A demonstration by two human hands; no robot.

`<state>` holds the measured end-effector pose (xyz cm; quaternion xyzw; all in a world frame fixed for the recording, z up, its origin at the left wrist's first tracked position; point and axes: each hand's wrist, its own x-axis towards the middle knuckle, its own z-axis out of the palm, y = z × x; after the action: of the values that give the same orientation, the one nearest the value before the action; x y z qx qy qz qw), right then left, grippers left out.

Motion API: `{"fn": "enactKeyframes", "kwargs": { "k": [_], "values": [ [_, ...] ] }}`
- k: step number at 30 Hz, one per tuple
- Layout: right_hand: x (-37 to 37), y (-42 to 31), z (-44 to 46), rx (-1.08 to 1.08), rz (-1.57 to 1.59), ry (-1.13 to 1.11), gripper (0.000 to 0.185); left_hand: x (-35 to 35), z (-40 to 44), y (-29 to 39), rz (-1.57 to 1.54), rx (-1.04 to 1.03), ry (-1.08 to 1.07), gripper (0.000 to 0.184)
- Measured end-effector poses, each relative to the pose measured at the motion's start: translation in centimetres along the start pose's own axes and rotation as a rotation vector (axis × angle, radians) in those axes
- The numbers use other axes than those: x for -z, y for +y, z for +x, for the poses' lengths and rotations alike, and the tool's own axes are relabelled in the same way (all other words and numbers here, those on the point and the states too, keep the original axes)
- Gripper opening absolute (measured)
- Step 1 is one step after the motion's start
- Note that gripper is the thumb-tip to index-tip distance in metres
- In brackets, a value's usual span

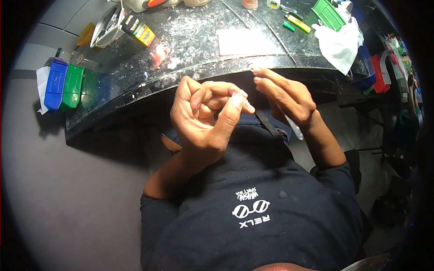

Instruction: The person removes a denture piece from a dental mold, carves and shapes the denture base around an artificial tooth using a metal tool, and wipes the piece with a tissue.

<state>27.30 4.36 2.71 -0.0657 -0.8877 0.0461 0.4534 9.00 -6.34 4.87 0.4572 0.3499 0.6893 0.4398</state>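
Observation:
My left hand (201,115) is raised in front of the dark shirt, thumb and fingertips pinched on a small pale pink piece (239,95) whose shape is hard to make out. Just to its right, my right hand (289,97) is closed around a thin metal tool (295,129). The tool's flat, whitish end sticks out below the palm, while its other end is hidden by the fingers. A gap separates the two hands. Both are above the near edge of the black worktop (194,58).
Pink scraps (160,56), a small box (139,31), a white sheet (246,43) and thin rods (280,40) lie on the dusty worktop. Blue and green bins (72,86) hang at left. At right are a green bin (329,14), crumpled white cloth (339,45) and a yellow marker (299,24).

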Motion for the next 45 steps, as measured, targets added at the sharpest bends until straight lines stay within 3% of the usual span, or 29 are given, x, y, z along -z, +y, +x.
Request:
{"fn": "enactKeyframes", "kwargs": {
  "k": [8,13,26,31,33,37,42,44,45],
  "values": [
    [2.2,-3.5,1.2,-0.146,0.201,0.124,0.012,-0.6,-0.3,-0.1,0.006,-0.106,-0.009,0.043],
    [1.5,-4.0,0.9,-0.106,0.276,0.148,0.031,-0.7,-0.8,0.0,0.066,-0.177,-0.019,0.046],
    [1.2,-3.5,1.1,-0.062,0.268,0.117,0.034,-0.3,-0.5,0.5,-0.172,-0.041,-0.01,0.041],
    [1.4,-1.8,1.3,0.109,0.103,0.085,0.026,0.5,0.5,0.0,-0.221,0.099,-0.078,0.033],
    [1.6,0.3,0.8,0.058,-0.079,0.024,0.022,0.6,0.6,0.3,-0.19,0.171,-0.084,0.034],
    [2.1,1.5,0.5,-0.055,-0.101,0.105,0.019,0.7,0.7,0.0,-0.208,0.144,-0.088,0.033],
    [2.1,-0.4,-0.1,-0.228,0.256,0.3,0.009,0.1,0.8,-0.4,-0.191,0.068,-0.139,0.034],
    [2.3,-1.5,-0.1,-0.267,0.406,0.33,0.011,0.0,0.8,-0.1,-0.184,0.047,-0.165,0.035],
    [3.2,-1.7,0.3,-0.222,0.326,0.176,0.033,-0.1,0.7,0.1,-0.2,0.064,-0.163,0.036]
  ]
}}
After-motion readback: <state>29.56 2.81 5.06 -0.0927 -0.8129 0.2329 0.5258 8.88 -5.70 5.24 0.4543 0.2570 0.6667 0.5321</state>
